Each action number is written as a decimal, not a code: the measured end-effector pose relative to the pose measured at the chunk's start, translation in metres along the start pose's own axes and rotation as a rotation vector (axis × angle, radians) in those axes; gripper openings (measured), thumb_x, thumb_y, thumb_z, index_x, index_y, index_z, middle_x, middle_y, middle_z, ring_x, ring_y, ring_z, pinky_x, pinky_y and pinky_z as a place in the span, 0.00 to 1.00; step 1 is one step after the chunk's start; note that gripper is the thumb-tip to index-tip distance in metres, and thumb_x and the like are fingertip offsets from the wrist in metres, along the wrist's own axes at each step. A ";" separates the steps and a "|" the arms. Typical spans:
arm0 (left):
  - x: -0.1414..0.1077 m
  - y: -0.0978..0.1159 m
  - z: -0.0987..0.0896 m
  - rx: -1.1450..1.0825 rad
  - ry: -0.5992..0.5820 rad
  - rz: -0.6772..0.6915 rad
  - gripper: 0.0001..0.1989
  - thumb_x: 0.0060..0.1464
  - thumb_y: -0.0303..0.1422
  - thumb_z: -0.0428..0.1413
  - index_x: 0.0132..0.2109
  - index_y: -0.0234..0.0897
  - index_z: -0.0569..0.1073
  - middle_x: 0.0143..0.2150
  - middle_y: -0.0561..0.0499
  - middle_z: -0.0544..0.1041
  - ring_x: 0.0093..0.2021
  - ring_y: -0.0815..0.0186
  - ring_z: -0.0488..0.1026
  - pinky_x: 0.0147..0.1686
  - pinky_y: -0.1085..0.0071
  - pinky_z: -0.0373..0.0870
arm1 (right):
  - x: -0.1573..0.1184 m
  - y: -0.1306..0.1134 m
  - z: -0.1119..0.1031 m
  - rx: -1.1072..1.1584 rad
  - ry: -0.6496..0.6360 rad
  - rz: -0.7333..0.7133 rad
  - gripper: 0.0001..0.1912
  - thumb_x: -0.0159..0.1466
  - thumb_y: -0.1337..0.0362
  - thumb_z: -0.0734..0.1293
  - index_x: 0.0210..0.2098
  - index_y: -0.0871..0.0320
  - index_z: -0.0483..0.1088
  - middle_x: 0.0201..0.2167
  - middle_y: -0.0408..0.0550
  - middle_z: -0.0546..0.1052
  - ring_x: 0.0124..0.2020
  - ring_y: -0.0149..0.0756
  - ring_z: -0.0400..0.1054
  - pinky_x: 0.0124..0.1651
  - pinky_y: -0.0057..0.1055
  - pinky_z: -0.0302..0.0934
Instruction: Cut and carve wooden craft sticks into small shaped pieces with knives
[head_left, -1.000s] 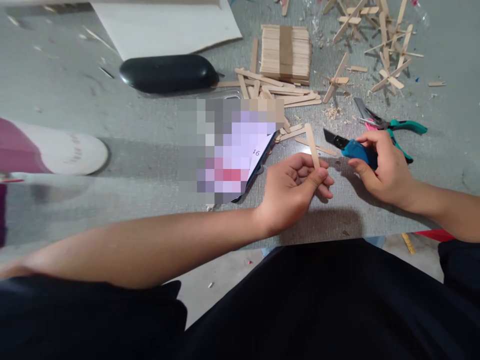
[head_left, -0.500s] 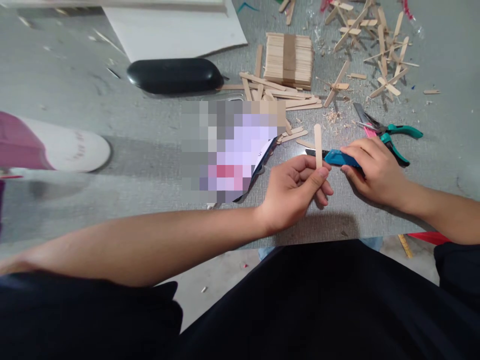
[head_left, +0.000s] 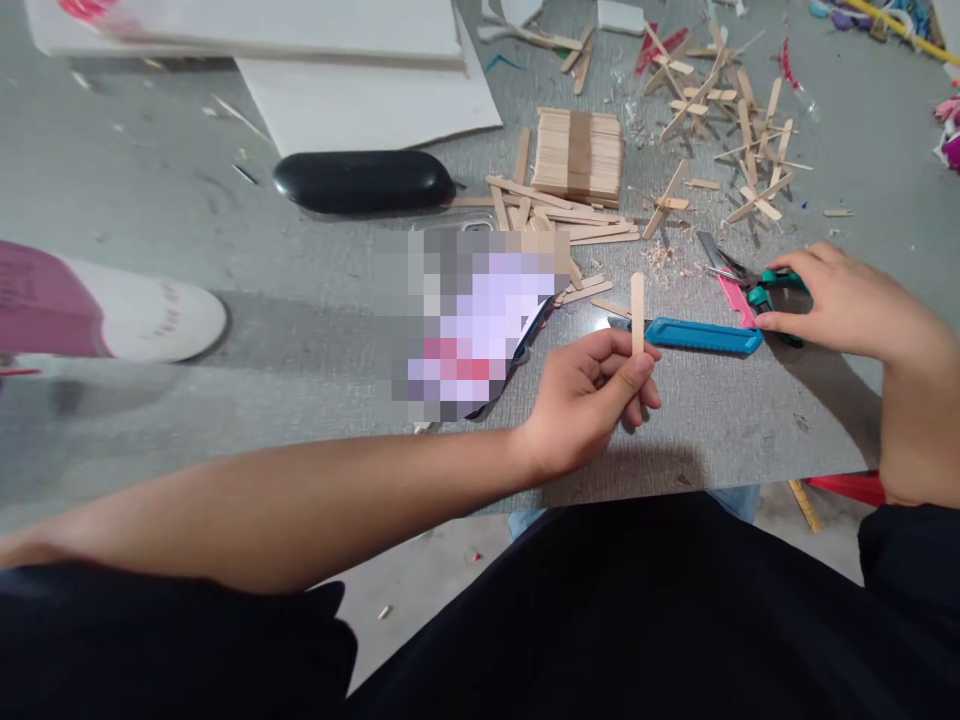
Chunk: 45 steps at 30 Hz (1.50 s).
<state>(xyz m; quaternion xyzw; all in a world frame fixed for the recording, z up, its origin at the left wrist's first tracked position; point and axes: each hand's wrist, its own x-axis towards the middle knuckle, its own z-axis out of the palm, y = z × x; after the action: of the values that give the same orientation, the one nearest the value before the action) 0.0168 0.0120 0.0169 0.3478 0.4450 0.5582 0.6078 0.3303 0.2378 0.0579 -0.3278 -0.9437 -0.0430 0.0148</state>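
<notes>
My left hand (head_left: 596, 395) pinches a wooden craft stick (head_left: 637, 312) upright between thumb and fingers, just above the table. My right hand (head_left: 832, 300) has its thumb and fingers around the green handles of the pliers (head_left: 776, 285), whose jaws point away to the left. Between my hands lies a blue utility knife (head_left: 703, 337) on the table, its blade pointing left, partly behind the held stick. A pink cutter (head_left: 735, 295) with its blade out lies beside the pliers, partly under them.
A banded bundle of craft sticks (head_left: 551, 150) stands beyond loose sticks (head_left: 600, 232). Crossed stick pieces (head_left: 757, 195) lie at the back right amid shavings. A blurred phone-like object (head_left: 487, 330), a black case (head_left: 364, 181), white boards (head_left: 360, 95) and a pink-and-white object (head_left: 157, 310) are leftward.
My right hand has let go of the blue utility knife, leaving it on the table, and moved right to the pliers' handles. My left hand keeps the craft stick. The view has shifted slightly.
</notes>
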 end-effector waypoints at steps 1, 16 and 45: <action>0.000 0.000 0.000 -0.006 0.000 0.000 0.21 0.68 0.50 0.74 0.45 0.37 0.79 0.27 0.52 0.85 0.20 0.73 0.77 0.23 0.79 0.77 | 0.000 -0.001 0.001 -0.016 -0.007 0.004 0.36 0.62 0.31 0.82 0.56 0.50 0.81 0.45 0.59 0.84 0.36 0.49 0.73 0.31 0.40 0.55; 0.000 0.003 0.003 0.017 0.015 0.031 0.21 0.66 0.51 0.74 0.44 0.38 0.80 0.26 0.53 0.84 0.20 0.73 0.76 0.22 0.78 0.76 | 0.016 -0.039 -0.029 0.317 -0.058 0.132 0.11 0.78 0.52 0.70 0.53 0.50 0.71 0.53 0.59 0.82 0.51 0.51 0.77 0.52 0.48 0.67; -0.003 0.003 0.004 0.139 0.069 0.152 0.12 0.69 0.40 0.72 0.44 0.37 0.82 0.27 0.54 0.83 0.22 0.72 0.78 0.21 0.80 0.76 | 0.001 -0.107 -0.028 0.348 -0.102 -0.128 0.14 0.72 0.56 0.68 0.53 0.53 0.79 0.45 0.54 0.88 0.42 0.53 0.83 0.43 0.47 0.69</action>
<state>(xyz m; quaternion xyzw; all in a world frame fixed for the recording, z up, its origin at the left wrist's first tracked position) 0.0197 0.0093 0.0217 0.4025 0.4758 0.5819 0.5224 0.2633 0.1518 0.0781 -0.2612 -0.9553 0.1369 0.0207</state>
